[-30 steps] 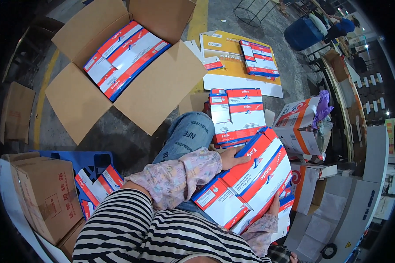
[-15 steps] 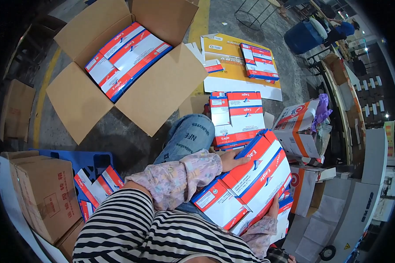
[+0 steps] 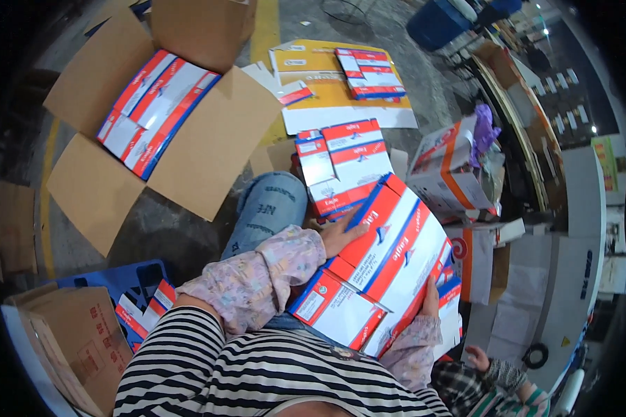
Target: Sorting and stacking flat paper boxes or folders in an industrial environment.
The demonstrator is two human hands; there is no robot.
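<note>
Stack of red, white and blue cartons point(image 3: 389, 271): tilted across the lap, held from both sides. Left hand point(image 3: 341, 236), floral sleeve: grip laid flat against the stack's upper left edge, fingers spread along it, not clenched. Right hand point(image 3: 430, 300): grip curled round the lower right edge, thumb and fingers pressing the cartons.

Near left: brown cardboard box point(image 3: 55, 347) beside a blue crate point(image 3: 129, 281) holding a few matching cartons.

Lower right: another person's hand point(image 3: 476, 358) in a checked sleeve.

Just beyond the knee, on the floor: second pile of the same cartons point(image 3: 344, 167). To its right, an orange-and-white box point(image 3: 445, 174) with purple material on top.

Far left: large open cardboard box point(image 3: 209, 139), flaps spread, cartons packed inside. Far centre: yellow flattened sheet point(image 3: 313, 62) bearing more cartons.
</note>
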